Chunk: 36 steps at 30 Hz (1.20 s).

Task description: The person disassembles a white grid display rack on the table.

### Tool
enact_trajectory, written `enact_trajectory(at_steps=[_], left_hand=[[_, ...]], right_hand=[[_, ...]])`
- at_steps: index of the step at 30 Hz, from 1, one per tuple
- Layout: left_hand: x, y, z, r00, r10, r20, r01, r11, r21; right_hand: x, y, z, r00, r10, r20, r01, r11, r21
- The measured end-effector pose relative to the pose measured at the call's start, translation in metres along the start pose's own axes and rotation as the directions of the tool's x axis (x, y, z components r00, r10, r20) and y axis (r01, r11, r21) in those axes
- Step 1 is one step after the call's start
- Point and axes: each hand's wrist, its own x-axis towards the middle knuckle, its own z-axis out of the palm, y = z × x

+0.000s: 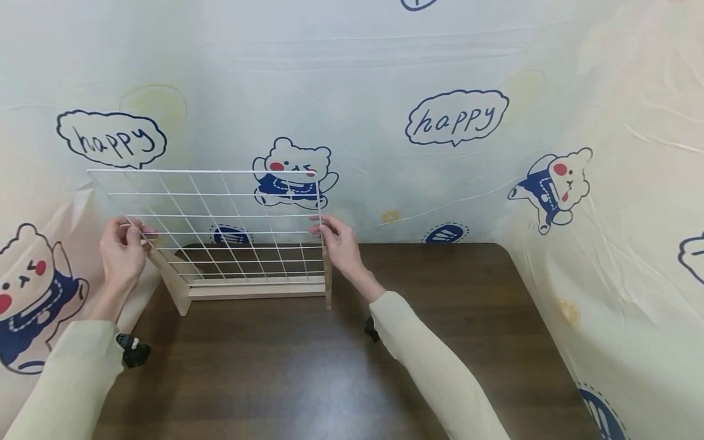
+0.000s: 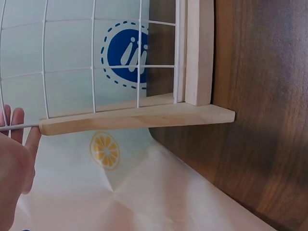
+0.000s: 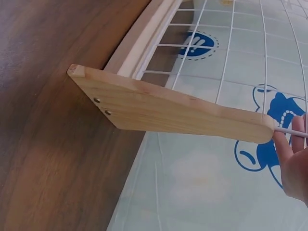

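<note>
A white wire grid panel (image 1: 236, 233) leans back in a light wooden stand (image 1: 258, 290) on the table. My left hand (image 1: 123, 247) pinches the panel's left edge wire, just above the top of the left side board (image 2: 144, 117). On the other side, my right hand (image 1: 342, 247) grips the right edge wire with thumb and fingers, right at the rounded end of the right side board (image 3: 183, 113). Two metal screw heads show low on that board in the right wrist view. The panel's lower edge sits behind the wooden crossbar (image 2: 198, 53).
The dark wood-grain table (image 1: 440, 330) extends to the right and front of the stand. Behind it and at both sides hangs a pale sheet (image 1: 374, 79) printed with cartoon bears and "happy" bubbles. Small black devices (image 1: 134, 351) are strapped at both wrists.
</note>
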Motion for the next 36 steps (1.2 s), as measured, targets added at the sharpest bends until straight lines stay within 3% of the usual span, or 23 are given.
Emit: enact_trajectory(at_steps=[5, 9, 15, 19, 25, 32, 36], left_hand=[[-0.001, 0.0, -0.003, 0.999, -0.034, 0.02, 0.036, 0.997, -0.07], [-0.002, -0.002, -0.004, 0.999, -0.028, 0.027, 0.029, 0.998, -0.052], [0.001, -0.002, 0.001, 0.999, -0.03, -0.017, 0.029, 0.996, -0.08], [0.002, -0.003, 0.005, 0.998, -0.051, -0.039, 0.05, 0.998, -0.048], [0.001, -0.001, 0.007, 0.998, -0.033, -0.058, 0.034, 0.999, 0.029], [0.001, 0.003, 0.005, 0.997, -0.07, -0.038, 0.066, 0.992, -0.11], [0.005, 0.002, 0.004, 0.999, -0.039, -0.025, 0.033, 0.978, -0.207]], right_hand=[[0.0, 0.0, 0.0, 1.0, 0.017, 0.006, -0.017, 1.0, 0.005], [-0.001, 0.001, 0.0, 1.0, 0.021, 0.006, -0.021, 1.0, 0.014], [-0.001, 0.001, 0.0, 1.0, -0.008, -0.012, 0.007, 1.0, -0.014], [-0.001, 0.001, 0.0, 1.0, -0.003, -0.02, 0.003, 1.0, -0.026], [0.003, 0.002, -0.001, 1.0, 0.006, -0.008, -0.005, 1.0, 0.022], [0.006, -0.002, -0.002, 1.0, 0.013, 0.003, -0.013, 0.997, 0.071], [0.009, 0.003, -0.003, 1.0, 0.015, -0.008, -0.014, 0.995, 0.099]])
